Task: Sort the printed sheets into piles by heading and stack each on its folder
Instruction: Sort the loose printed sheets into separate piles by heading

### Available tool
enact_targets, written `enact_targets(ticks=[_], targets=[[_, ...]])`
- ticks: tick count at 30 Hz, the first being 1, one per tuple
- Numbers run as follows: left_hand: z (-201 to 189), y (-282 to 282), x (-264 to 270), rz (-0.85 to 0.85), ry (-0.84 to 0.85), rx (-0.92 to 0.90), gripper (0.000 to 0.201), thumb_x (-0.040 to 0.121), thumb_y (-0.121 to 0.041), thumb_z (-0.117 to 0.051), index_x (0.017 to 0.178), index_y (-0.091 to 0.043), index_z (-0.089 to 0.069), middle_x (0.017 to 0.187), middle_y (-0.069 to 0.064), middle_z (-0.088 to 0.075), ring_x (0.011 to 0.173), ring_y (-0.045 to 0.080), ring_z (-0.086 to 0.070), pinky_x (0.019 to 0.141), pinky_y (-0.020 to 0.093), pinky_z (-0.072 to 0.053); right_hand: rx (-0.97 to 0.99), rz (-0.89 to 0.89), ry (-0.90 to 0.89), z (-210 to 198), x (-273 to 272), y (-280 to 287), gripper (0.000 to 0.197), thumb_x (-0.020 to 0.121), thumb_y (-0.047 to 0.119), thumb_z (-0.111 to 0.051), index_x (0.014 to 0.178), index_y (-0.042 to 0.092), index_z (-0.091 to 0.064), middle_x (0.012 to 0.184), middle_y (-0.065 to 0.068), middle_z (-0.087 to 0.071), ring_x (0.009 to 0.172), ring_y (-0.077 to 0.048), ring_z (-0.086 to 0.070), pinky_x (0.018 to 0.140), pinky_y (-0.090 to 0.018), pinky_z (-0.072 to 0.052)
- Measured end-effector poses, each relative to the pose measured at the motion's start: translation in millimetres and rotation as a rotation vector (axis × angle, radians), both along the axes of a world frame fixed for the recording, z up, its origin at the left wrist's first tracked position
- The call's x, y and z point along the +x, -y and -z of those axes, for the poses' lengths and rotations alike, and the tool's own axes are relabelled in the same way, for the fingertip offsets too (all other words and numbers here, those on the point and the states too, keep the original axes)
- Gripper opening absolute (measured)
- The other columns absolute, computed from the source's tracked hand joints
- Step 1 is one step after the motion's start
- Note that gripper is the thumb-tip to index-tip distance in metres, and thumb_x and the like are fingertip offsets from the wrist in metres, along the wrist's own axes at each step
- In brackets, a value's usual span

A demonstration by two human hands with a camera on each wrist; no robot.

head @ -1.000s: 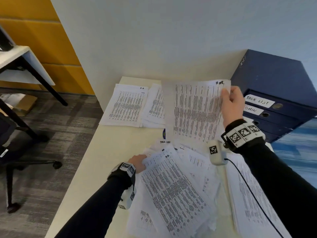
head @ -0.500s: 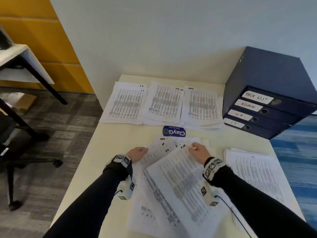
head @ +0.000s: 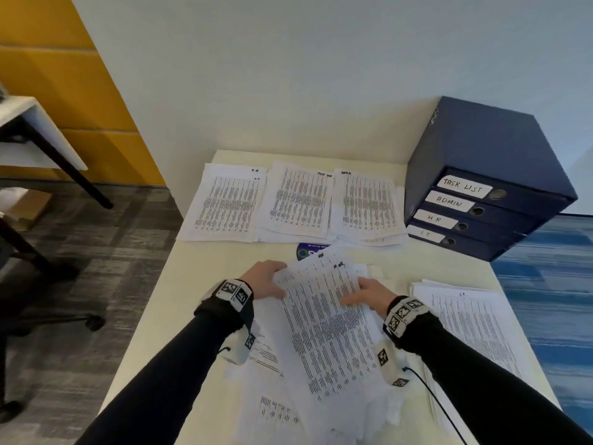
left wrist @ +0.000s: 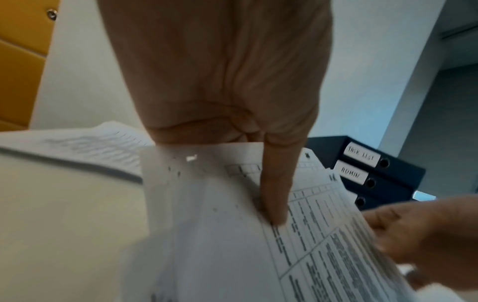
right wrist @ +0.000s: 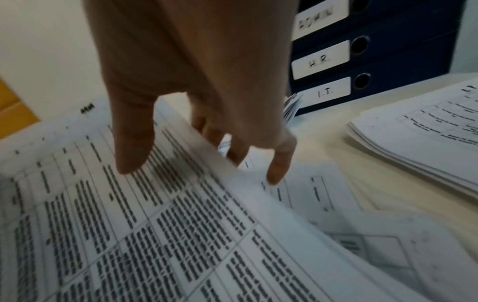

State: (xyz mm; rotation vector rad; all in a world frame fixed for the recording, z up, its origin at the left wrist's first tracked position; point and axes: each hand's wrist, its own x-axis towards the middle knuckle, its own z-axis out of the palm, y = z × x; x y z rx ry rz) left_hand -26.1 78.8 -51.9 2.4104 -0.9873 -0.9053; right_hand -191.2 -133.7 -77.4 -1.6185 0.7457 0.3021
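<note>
A printed sheet (head: 324,319) with a handwritten heading is lifted off the loose heap (head: 288,396) at the table's near middle. My left hand (head: 266,281) pinches its left edge, thumb (left wrist: 274,194) on top. My right hand (head: 365,295) pinches its right edge, thumb on the print (right wrist: 134,147) and fingers (right wrist: 279,163) under it. Three sorted piles lie at the back: HR (head: 224,207), task list (head: 298,203) and admin (head: 369,210). Another pile (head: 468,326) lies at the right. Blue folders (head: 481,200) labelled TASK LIST, ADMIN, HR and IT are stacked at the back right.
A blue sticker (head: 308,248) shows partly behind the raised sheet. The cream table (head: 154,316) ends at its left edge above grey carpet, where a chair base (head: 48,319) and another desk (head: 38,136) stand. A white wall runs behind the piles.
The right hand set a sheet at the back, returned to the loose heap, and now both hands have raised a fresh sheet from it. The left hand shifted from the heap's edge onto this sheet.
</note>
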Motion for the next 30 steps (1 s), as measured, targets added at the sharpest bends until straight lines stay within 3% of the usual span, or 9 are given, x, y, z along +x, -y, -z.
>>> enact_targets(ticks=[4, 8, 11, 14, 16, 18, 20, 24, 30], targets=[[-42.4, 12.3, 17.7, -0.307, -0.049, -0.398, 0.04, 0.074, -0.024, -0.08, 0.107, -0.014, -0.06, 0.109, 0.003, -0.061, 0.099, 0.021, -0.059, 0.082, 0.031, -0.047, 0.119, 0.312, 0.214, -24.9, -1.2, 2.7, 0.03, 0.082, -0.006, -0.064, 0.11, 0.002, -0.062, 0.115, -0.019, -0.064, 0.105, -0.031, -0.062, 0.095, -0.042, -0.047], [-60.5, 17.8, 13.1, -0.54, -0.417, -0.735, 0.05, 0.077, -0.014, -0.076, 0.12, -0.014, -0.051, 0.116, 0.012, -0.063, 0.104, 0.027, -0.063, 0.088, 0.045, -0.053, 0.177, 0.51, 0.443, -59.0, 2.9, -0.4, 0.029, 0.083, -0.006, -0.062, 0.11, 0.007, -0.061, 0.115, -0.014, -0.065, 0.101, -0.023, -0.064, 0.087, -0.036, -0.051], [-65.2, 29.3, -6.5, -0.543, -0.35, -0.809, 0.055, 0.082, -0.015, -0.071, 0.132, -0.012, -0.047, 0.121, 0.005, -0.061, 0.109, 0.02, -0.058, 0.1, 0.042, -0.044, 0.14, 0.577, 0.537, -77.4, 14.2, -12.7, 0.038, 0.08, -0.002, -0.066, 0.116, 0.008, -0.057, 0.12, -0.009, -0.062, 0.103, -0.018, -0.062, 0.088, -0.031, -0.049], [-56.9, 38.2, -23.0, -0.619, -0.227, -0.853, 0.064, 0.088, -0.023, -0.064, 0.143, -0.014, -0.032, 0.136, 0.01, -0.049, 0.124, 0.025, -0.048, 0.103, 0.045, -0.042, 0.068, 0.646, 0.529, -84.8, 26.8, -25.6, 0.085, 0.074, 0.005, -0.075, 0.144, 0.007, -0.025, 0.137, -0.006, -0.045, 0.124, -0.023, -0.046, 0.104, -0.034, -0.034], [-49.6, 38.0, -31.3, -0.655, -0.151, -0.856, 0.062, 0.091, -0.022, -0.061, 0.142, -0.01, -0.028, 0.132, 0.005, -0.05, 0.121, 0.022, -0.049, 0.097, 0.034, -0.046, 0.027, 0.682, 0.51, -81.8, 31.9, -33.7, 0.092, 0.077, 0.002, -0.072, 0.147, 0.007, -0.012, 0.138, -0.008, -0.039, 0.125, -0.021, -0.042, 0.102, -0.032, -0.032], [-44.5, 35.1, -35.5, -0.7, -0.101, -0.86, 0.051, 0.092, -0.014, -0.059, 0.134, -0.008, -0.033, 0.114, 0.0, -0.053, 0.105, 0.021, -0.056, 0.072, 0.014, -0.047, -0.016, 0.715, 0.514, -78.6, 33.8, -39.0, 0.08, 0.077, 0.001, -0.072, 0.14, 0.007, -0.024, 0.126, -0.005, -0.047, 0.115, -0.022, -0.049, 0.099, -0.032, -0.038], [-43.0, 32.4, -35.0, -0.746, -0.09, -0.877, 0.048, 0.09, -0.01, -0.059, 0.13, -0.01, -0.034, 0.107, 0.004, -0.056, 0.087, 0.018, -0.06, 0.061, 0.012, -0.042, -0.073, 0.76, 0.515, -76.3, 35.7, -40.9, 0.061, 0.076, 0.003, -0.072, 0.125, 0.008, -0.036, 0.118, -0.009, -0.055, 0.108, -0.025, -0.056, 0.099, -0.039, -0.044], [-38.7, 36.2, -23.4, -0.831, -0.106, -0.914, 0.045, 0.087, -0.006, -0.058, 0.126, -0.012, -0.035, 0.103, 0.01, -0.059, 0.078, 0.016, -0.059, 0.06, 0.019, -0.046, -0.121, 0.792, 0.513, -76.6, 41.1, -38.8, 0.037, 0.087, 0.008, -0.06, 0.113, 0.02, -0.036, 0.106, -0.002, -0.057, 0.099, -0.022, -0.057, 0.094, -0.04, -0.046], [-14.5, 45.1, -17.4, -0.757, -0.124, -0.776, 0.045, 0.09, -0.011, -0.058, 0.127, -0.009, -0.032, 0.108, 0.015, -0.059, 0.086, 0.027, -0.059, 0.068, 0.028, -0.047, -0.147, 0.596, 0.359, -64.7, 45.6, -35.9, 0.036, 0.091, 0.003, -0.046, 0.124, 0.01, -0.031, 0.122, -0.01, -0.052, 0.1, -0.025, -0.053, 0.09, -0.037, -0.044]])
